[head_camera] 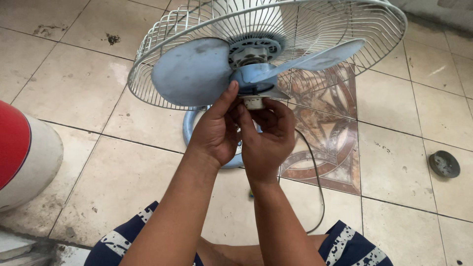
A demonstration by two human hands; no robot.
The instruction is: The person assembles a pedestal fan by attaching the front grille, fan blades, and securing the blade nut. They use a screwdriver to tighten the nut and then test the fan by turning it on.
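The fan (266, 54) stands on the floor (123, 162), blades (192, 71) before its rear grille (345, 29). Both hands meet at the hub cap (253, 102). A round lid (444, 163) lies far right, a cylinder (24, 152) far left.

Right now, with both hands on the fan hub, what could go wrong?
1. The right hand pinches a small white cap at the hub; if it slips, it may roll off across the tiles.
2. The front guard is off, so the left hand sits beside the bare blade edge and could get scraped if the blade turns.
3. The cord trails by the knees and could snag.
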